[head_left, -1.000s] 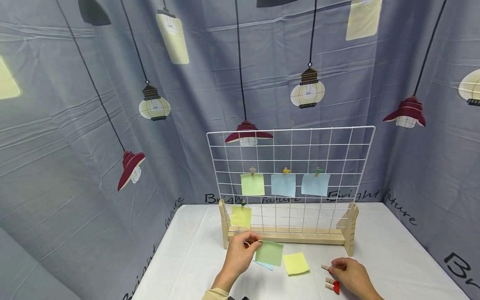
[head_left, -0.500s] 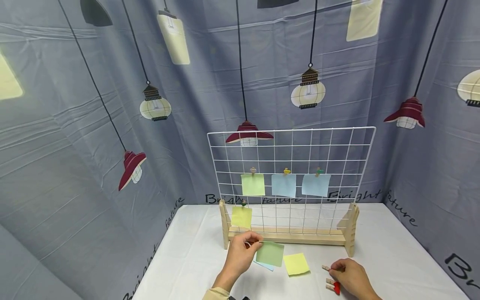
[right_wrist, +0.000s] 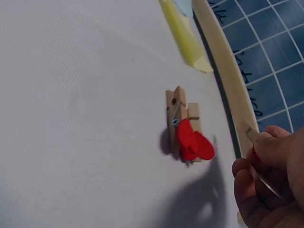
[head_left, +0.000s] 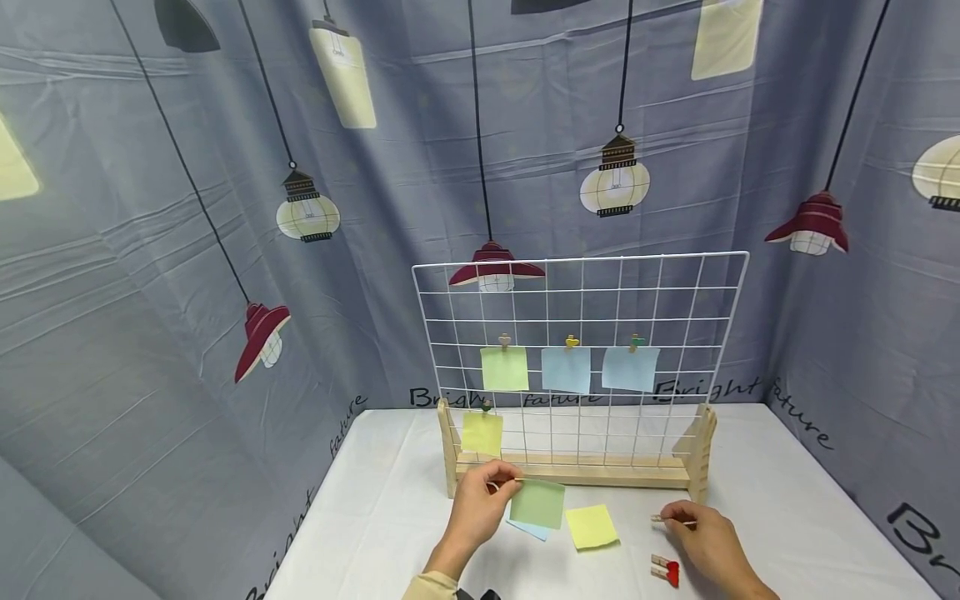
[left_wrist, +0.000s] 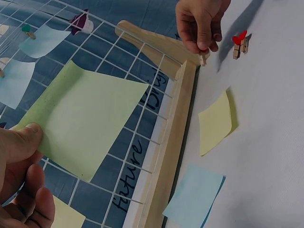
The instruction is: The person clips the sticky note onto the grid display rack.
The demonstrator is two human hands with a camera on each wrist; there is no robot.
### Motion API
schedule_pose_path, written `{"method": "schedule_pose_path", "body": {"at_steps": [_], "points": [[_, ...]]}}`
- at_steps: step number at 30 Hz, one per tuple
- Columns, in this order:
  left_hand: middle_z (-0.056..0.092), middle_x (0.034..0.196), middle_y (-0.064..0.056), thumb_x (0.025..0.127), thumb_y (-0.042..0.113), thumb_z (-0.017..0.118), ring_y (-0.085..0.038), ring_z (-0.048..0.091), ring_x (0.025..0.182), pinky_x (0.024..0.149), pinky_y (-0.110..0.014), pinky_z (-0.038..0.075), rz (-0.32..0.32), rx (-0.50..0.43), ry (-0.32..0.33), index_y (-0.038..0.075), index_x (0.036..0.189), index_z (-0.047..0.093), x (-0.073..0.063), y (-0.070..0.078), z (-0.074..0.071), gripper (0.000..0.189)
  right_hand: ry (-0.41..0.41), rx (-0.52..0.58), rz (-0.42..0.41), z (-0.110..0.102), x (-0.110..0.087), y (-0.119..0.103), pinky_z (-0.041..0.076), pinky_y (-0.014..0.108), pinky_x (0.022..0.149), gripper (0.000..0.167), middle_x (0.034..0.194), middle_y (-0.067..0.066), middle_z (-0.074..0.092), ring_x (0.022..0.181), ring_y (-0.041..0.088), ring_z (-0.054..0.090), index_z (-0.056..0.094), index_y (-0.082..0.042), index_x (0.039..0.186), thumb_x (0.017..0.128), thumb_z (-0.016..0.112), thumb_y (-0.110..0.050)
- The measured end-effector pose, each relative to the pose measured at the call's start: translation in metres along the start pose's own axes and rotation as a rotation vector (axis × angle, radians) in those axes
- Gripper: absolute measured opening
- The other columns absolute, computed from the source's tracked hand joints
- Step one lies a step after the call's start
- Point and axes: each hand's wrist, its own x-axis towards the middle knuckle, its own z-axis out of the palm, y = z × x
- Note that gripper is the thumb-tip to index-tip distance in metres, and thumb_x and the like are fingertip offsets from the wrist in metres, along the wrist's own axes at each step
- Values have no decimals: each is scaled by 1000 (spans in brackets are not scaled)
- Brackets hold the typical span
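My left hand [head_left: 477, 510] pinches a green sticky note [head_left: 537, 503] by its edge, in front of the rack's lower left part. In the left wrist view the green note [left_wrist: 90, 118] spreads out from my thumb, with the wire grid behind it. My right hand [head_left: 703, 537] holds a small wooden clothespin [head_left: 657, 518] between thumb and fingertips; its tip [right_wrist: 250, 133] pokes out past the thumb in the right wrist view, with a bit of red showing. On the table near that hand lie wooden clothespins with red hearts [right_wrist: 190, 135].
A white wire grid [head_left: 622, 292] stands in a wooden base [head_left: 585, 473]. Clothespins hold a light green note [head_left: 505, 369], two blue notes [head_left: 566, 371] and a yellow note [head_left: 482, 433] on it. A loose yellow note [head_left: 592, 527] and a blue note [left_wrist: 194, 197] lie on the white table.
My right hand has picked up one clothespin from the table and moved slightly away from the other red-heart pins, toward the rack. My left hand keeps the green note in nearly the same place.
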Motion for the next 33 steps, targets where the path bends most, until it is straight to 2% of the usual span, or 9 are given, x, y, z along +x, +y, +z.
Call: {"method": "schedule_pose_path", "body": {"at_steps": [2,8,11,16,23,33], "points": [[74,85,5,90,12,77,-2,62,78,69,-20,47,-1,1,2,19,93,78,1,-1,0,7,8,11,-6,-2,1,-4,57,41,78,11,99,4,77,91,21,70,77,-12,100,94,69,-7],[74,86,5,91,12,77,-2,63,79,69,-20,47,3,3,5,18,93,78,3,-3,-2,7,4,29,-8,-10,6,-24,53,28,69,21,96,4,77,87,16,67,76,-6,113,92,75,-11],[74,87,5,91,11,77,-2,63,79,70,-20,48,-1,-3,7,17,94,78,4,-4,-2,7,9,63,-16,-12,6,-34,50,24,64,26,91,3,75,81,12,65,74,-1,113,90,78,-13],[75,88,4,91,10,76,-3,64,80,71,-21,50,-12,-17,18,14,94,78,6,-7,-3,5,22,107,-54,-10,9,-49,50,21,63,20,88,2,74,76,7,63,75,-1,107,89,79,-9],[75,89,4,91,11,76,-3,64,82,73,-22,51,-3,-20,24,15,95,78,11,-10,-2,6,45,112,-98,-8,16,-73,50,20,62,29,92,5,74,80,8,62,73,1,119,90,76,-4],[75,87,1,91,9,76,-5,64,81,71,-21,49,26,-17,55,13,95,78,20,-12,-2,6,37,133,-137,-6,23,-103,51,22,62,19,92,4,76,80,11,67,77,-3,109,92,76,-10]]}}
